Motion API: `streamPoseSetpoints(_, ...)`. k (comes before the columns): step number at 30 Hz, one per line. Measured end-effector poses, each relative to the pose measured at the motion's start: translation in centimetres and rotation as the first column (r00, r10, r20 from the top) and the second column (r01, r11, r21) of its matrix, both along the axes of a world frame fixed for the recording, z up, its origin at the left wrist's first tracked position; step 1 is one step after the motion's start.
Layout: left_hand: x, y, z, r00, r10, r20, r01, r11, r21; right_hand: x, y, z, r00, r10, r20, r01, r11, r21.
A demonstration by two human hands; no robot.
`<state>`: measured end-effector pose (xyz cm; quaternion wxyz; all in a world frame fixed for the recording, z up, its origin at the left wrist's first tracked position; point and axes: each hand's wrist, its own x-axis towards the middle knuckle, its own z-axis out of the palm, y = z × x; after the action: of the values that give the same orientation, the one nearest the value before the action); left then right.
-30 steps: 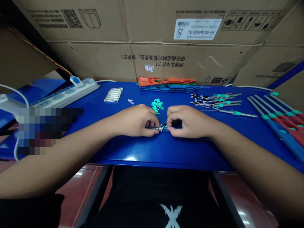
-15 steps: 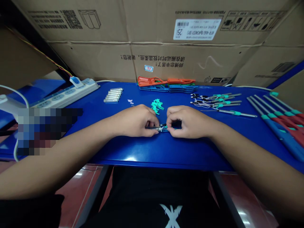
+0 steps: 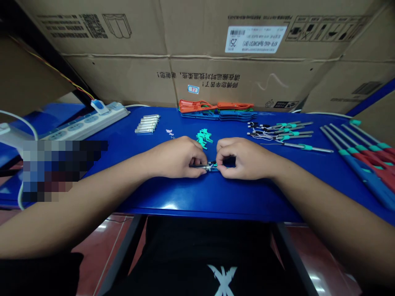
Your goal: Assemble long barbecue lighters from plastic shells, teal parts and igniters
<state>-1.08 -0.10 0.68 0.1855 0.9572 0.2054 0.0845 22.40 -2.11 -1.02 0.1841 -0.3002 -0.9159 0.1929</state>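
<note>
My left hand (image 3: 177,158) pinches one end of a small lighter assembly low over the blue table. A metallic cylinder (image 3: 202,167) with a white end shows at its fingertips. My right hand (image 3: 245,159) is closed in a pinch at the other end, where a strip of blue plastic casing (image 3: 213,169) and a green bit (image 3: 215,165) show. The fingers hide most of the assembly. Just beyond the hands lies a pile of small green plastic pieces (image 3: 204,137), with a few tiny white parts (image 3: 169,132) to its left.
Silver cylinders (image 3: 147,124) lie in a row at the back left, near a white power strip (image 3: 88,121). Orange and blue casings (image 3: 200,107) are stacked against the cardboard (image 3: 123,78). Wired metal rods (image 3: 296,135) and long-nosed red and blue lighters (image 3: 364,164) lie on the right.
</note>
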Motion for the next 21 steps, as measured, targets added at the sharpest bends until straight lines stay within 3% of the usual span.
streamPoseSetpoints(14,0.02,-0.07,0.01,1.0,0.003,0.002,-0.003,1.0,-0.003,-0.06,-0.09,0.19,0.999,0.01,-0.03,-0.011,1.0,-0.019)
streamPoseSetpoints(21,-0.06,0.0,0.01,1.0,0.012,0.006,-0.012,1.0,-0.014,0.22,0.24,0.05,0.993,0.018,0.118,-0.028,0.996,0.09)
